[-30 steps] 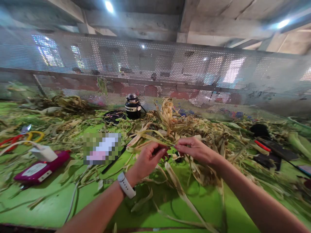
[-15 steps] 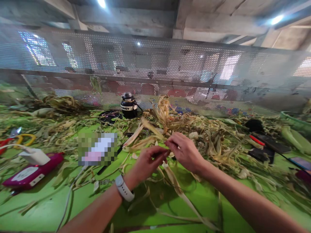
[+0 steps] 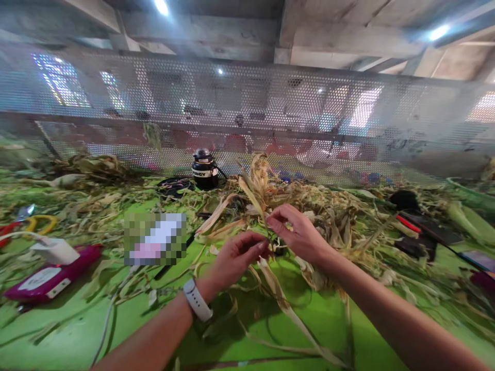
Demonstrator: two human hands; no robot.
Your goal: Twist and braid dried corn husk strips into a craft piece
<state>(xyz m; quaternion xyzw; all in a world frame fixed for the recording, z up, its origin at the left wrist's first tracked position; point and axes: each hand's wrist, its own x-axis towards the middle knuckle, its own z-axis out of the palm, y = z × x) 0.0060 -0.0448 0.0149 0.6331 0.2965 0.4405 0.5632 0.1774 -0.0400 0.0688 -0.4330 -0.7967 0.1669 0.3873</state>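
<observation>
In the middle of the head view a long, pale dried husk strip [image 3: 253, 197] rises from between my two hands, its thin lower end running down past the fingertips. My left hand [image 3: 243, 253], with a white watch on the wrist, pinches low on that thin end. Just above and to the right, my right hand [image 3: 297, 231] has thumb and forefinger closed on the strip. Beneath the hands another dried husk [image 3: 280, 293] trails across the green table [image 3: 216, 340]. Fingers partly hide where the strip is gripped.
Dried leaf scraps litter the table. A black jar-shaped bottle [image 3: 204, 170] stands at the back before a perforated metal screen [image 3: 232, 93]. To the left are a magenta power strip [image 3: 83, 263] with a white plug, and yellow-handled scissors [image 3: 42, 222]. A green basket [image 3: 469, 193] sits far right.
The husk strip has swung from a leftward slant to more upright. My right hand has shifted slightly up, and the fingertips of both hands are farther apart.
</observation>
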